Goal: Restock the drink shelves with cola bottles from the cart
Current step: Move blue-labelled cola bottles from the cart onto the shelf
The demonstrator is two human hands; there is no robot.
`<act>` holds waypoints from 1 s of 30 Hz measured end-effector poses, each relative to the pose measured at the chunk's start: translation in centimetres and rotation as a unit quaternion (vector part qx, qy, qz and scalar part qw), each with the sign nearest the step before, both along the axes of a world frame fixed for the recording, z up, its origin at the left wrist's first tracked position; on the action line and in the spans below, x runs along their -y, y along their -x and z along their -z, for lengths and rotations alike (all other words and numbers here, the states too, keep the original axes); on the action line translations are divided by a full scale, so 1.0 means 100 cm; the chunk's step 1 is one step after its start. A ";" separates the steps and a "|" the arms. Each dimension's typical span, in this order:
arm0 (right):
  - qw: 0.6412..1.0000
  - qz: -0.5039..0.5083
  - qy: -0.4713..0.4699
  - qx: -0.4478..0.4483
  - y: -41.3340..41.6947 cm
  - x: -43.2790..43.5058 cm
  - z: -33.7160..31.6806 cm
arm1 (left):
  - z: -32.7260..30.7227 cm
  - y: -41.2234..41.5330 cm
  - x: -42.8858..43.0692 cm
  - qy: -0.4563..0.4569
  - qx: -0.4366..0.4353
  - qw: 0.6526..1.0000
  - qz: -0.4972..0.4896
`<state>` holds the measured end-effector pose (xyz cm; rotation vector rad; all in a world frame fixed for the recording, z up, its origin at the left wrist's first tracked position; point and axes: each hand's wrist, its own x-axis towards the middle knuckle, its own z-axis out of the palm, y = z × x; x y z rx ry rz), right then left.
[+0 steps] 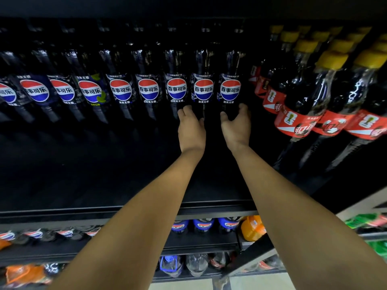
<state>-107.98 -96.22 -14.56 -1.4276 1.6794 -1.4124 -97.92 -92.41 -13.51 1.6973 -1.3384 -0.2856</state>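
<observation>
A row of black-label cola bottles stands at the back of a dark upper shelf (pixel 104 174). Both my arms reach deep into it. My left hand (pixel 191 130) lies back-up with fairly straight fingers touching the bases of two bottles, one (pixel 177 88) and its neighbour (pixel 203 88). My right hand (pixel 236 124) cups the base of the rightmost black-label cola bottle (pixel 230 88), thumb on its left and fingers on its right. The bottle bases are lost in shadow. No cart is in view.
Red-label cola bottles with yellow caps (pixel 303 97) fill the shelf to the right, tilting towards me. The shelf's front edge (pixel 209 208) crosses under my forearms. Lower shelves hold blue-label bottles (pixel 203 226), an orange bottle (pixel 252 228) and clear bottles (pixel 196 264).
</observation>
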 end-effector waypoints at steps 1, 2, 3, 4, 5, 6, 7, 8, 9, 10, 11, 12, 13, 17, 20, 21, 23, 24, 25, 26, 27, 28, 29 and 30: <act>1.000 -0.002 -0.002 0.001 0.000 0.000 0.000 | 0.000 0.000 0.000 0.001 -0.003 1.000 0.000; 1.000 -0.003 -0.004 -0.003 0.001 0.001 0.001 | 0.000 0.000 0.001 0.001 -0.005 1.000 0.001; 1.000 -0.004 -0.003 -0.008 0.001 0.001 0.001 | 0.001 0.000 0.001 0.002 -0.007 1.000 0.002; 1.000 -0.004 -0.002 -0.012 0.001 0.000 0.002 | 0.001 0.000 0.001 0.002 -0.010 1.000 0.004; 1.000 -0.004 -0.002 -0.012 0.000 0.000 0.002 | 0.001 0.000 0.000 0.003 -0.014 1.000 0.006; 1.000 -0.003 -0.003 -0.007 0.000 0.000 0.002 | 0.001 0.000 0.000 0.005 -0.017 1.000 0.008; 1.000 -0.001 -0.006 -0.003 0.000 0.000 0.002 | 0.002 0.000 0.000 0.009 -0.022 1.000 0.009; 1.000 0.001 -0.008 0.001 0.000 0.000 0.001 | 0.002 0.000 -0.001 0.013 -0.029 0.999 0.008; 1.000 0.003 -0.011 0.005 0.000 0.000 0.001 | 0.002 0.000 -0.001 0.016 -0.037 0.999 0.006; 1.000 0.002 -0.013 0.009 0.000 -0.001 0.001 | 0.003 0.000 -0.001 0.018 -0.044 0.999 0.002; 1.000 0.000 -0.014 0.014 -0.001 -0.002 0.000 | 0.003 -0.001 -0.001 0.020 -0.049 0.999 -0.005; 1.000 0.000 -0.012 0.016 -0.002 -0.003 -0.001 | 0.002 -0.002 -0.001 0.024 -0.053 0.998 -0.011; 1.000 0.005 -0.008 0.011 -0.003 -0.004 -0.002 | 0.001 -0.002 -0.002 0.030 -0.059 0.998 -0.016; 0.993 0.085 -0.011 -0.076 -0.009 -0.018 -0.010 | -0.002 -0.005 -0.012 0.022 -0.017 0.998 -0.048; 0.969 0.098 0.005 -0.226 -0.016 -0.040 -0.011 | -0.002 -0.016 -0.029 -0.027 0.138 0.988 -0.070; 0.959 0.075 0.019 -0.271 -0.020 -0.049 -0.013 | -0.004 -0.023 -0.037 -0.044 0.188 0.978 -0.073; 0.936 0.014 0.046 -0.349 -0.027 -0.067 -0.017 | -0.005 -0.041 -0.058 -0.071 0.251 0.963 -0.071; 0.921 -0.020 0.061 -0.384 -0.031 -0.077 -0.018 | -0.005 -0.050 -0.072 -0.082 0.266 0.958 -0.070; 0.905 -0.057 0.074 -0.415 -0.036 -0.088 -0.020 | -0.004 -0.058 -0.089 -0.092 0.277 0.954 -0.071; 0.888 -0.095 0.084 -0.441 -0.040 -0.101 -0.021 | -0.003 -0.068 -0.108 -0.103 0.285 0.950 -0.071; 0.872 -0.132 0.094 -0.463 -0.045 -0.115 -0.023 | -0.002 -0.077 -0.127 -0.114 0.296 0.946 -0.068; 0.855 -0.164 0.105 -0.481 -0.051 -0.129 -0.026 | -0.002 -0.087 -0.147 -0.128 0.309 0.940 -0.065; 0.839 -0.191 0.112 -0.498 -0.057 -0.145 -0.027 | 0.001 -0.098 -0.167 -0.141 0.323 0.934 -0.062; 0.821 -0.218 0.118 -0.514 -0.065 -0.162 -0.029 | 0.003 -0.108 -0.189 -0.155 0.334 0.928 -0.062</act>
